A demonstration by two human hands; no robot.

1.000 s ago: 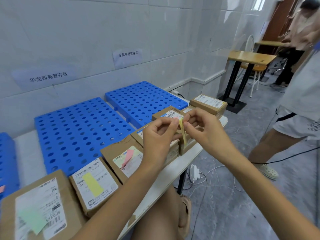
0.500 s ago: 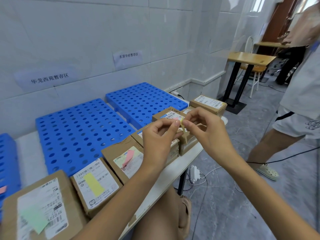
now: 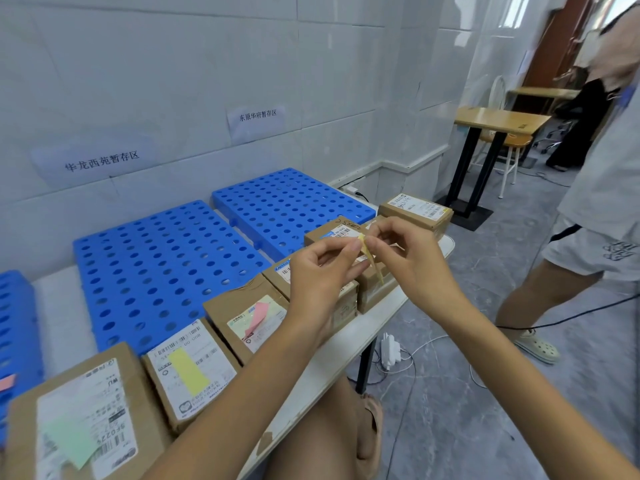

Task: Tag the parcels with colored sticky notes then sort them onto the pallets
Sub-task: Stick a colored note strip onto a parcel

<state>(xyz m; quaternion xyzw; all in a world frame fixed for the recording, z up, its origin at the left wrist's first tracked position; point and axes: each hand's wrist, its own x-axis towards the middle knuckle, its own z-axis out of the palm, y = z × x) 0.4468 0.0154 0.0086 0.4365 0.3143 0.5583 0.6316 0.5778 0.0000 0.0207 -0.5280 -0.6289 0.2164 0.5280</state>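
A narrow, pale-yellow sticky note (image 3: 373, 259) hung at centre frame. Its top end was pinched between the fingertips of the left hand (image 3: 322, 271) and the right hand (image 3: 412, 261), above the brown parcels (image 3: 221, 308) lined along the desk (image 3: 346, 344). Compared with half a second earlier, more of the strip dangled below the fingers, and the hands had hardly shifted.

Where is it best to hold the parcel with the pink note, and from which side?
I would hold the parcel by its near and far ends, coming from above. It lies flat, and other parcels sit close on its left and right, so those sides give little room. Keep off the pink note.
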